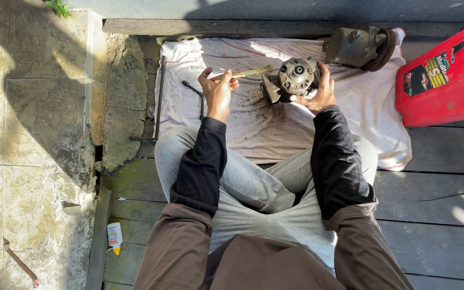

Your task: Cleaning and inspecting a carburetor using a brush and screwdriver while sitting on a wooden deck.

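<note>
Seated cross-legged on dark deck boards (pixel 436 161), white cloth (pixel 361 107) spread just beyond the knees, speckled with dark grit.

Left hand (pixel 218 88) closed around the handle of a small paintbrush (pixel 245 73), bristles pointing right and touching or nearly touching the face of the part. Right hand (pixel 318 94) grasps a round metal compressor-like unit (pixel 295 79) from below and behind, holding it above the cloth, its hub face turned up toward the camera.

Step in hand, as I judge it: brushing dirt off the unit's face.

To do it well:
- Keep the right hand's grip firm; the part looks heavy.
- Sweep strokes outward from the hub so grit falls onto the cloth, not into the centre opening.
- Tilt the face slightly down and away.
- Work the bristle tips into the recesses around the hub.

Nearby: second similar unit (pixel 361 47) at far right of the cloth; red can (pixel 447 75) right; long metal bar (pixel 159 96) along the left edge; small bottle (pixel 114 236) near left.
</note>
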